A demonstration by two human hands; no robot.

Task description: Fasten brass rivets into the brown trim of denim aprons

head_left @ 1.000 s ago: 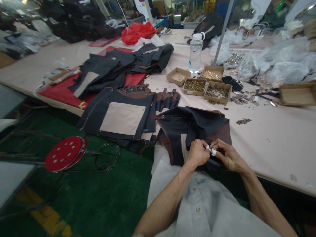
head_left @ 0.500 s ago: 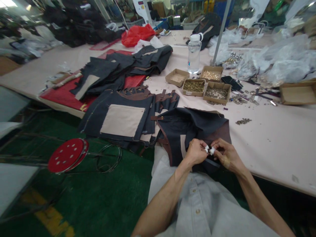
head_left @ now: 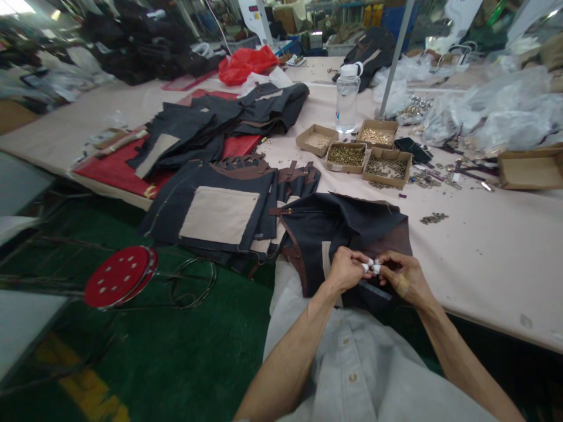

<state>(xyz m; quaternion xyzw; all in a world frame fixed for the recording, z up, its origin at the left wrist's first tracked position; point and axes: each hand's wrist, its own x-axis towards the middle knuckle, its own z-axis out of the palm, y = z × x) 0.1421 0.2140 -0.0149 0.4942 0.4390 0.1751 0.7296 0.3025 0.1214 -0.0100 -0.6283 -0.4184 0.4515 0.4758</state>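
Observation:
A dark blue fabric piece [head_left: 308, 243] with brown trim and a beige strip lies over the table's front edge and my lap. Above its lower right part, my left hand [head_left: 346, 269] and my right hand [head_left: 405, 278] meet with fingertips pinched together. White wrapping shows on the fingertips of both. Whatever they hold between them is too small and covered to make out. A brown tab [head_left: 280, 211] with a small brass-coloured fitting sticks out at the piece's left edge.
Similar pieces with a beige pocket [head_left: 220, 214] lie stacked to the left. Cardboard trays [head_left: 387, 179] of small metal parts stand beyond, near a water bottle [head_left: 347, 99]. A small heap of metal parts [head_left: 434, 218] lies right. A red stool [head_left: 118, 276] stands on the floor.
My fingertips have come closer together; the small gap between the white-wrapped fingers has narrowed. The fabric has hardly moved.

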